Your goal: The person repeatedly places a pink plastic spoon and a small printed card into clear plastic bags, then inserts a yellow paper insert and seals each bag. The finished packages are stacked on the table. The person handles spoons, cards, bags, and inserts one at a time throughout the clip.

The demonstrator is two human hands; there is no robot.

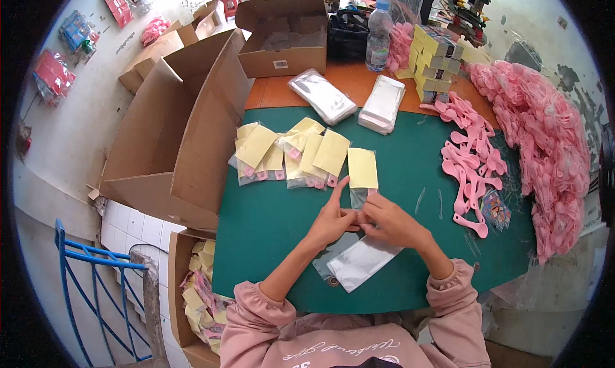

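Clear bag (358,196), yellow card (363,168) at far end (plain side up), on green tabletop (413,163).

We see green table (403,169): yellow-card bags (257,146) at ten o'clock, shiny bag piles (322,98) eleven and twelve, pink spoons (462,155) two, loose clear bags (364,265) six.

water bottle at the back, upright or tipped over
Upright: the water bottle stands on the orange tabletop, its blue cap at the top.

Water bottle (378,42) at far edge of desk (362,81); black bag (346,38) just left of it. Blue rack (102,259) beyond near left corner. Packets (53,73) hanging on wall (93,86).
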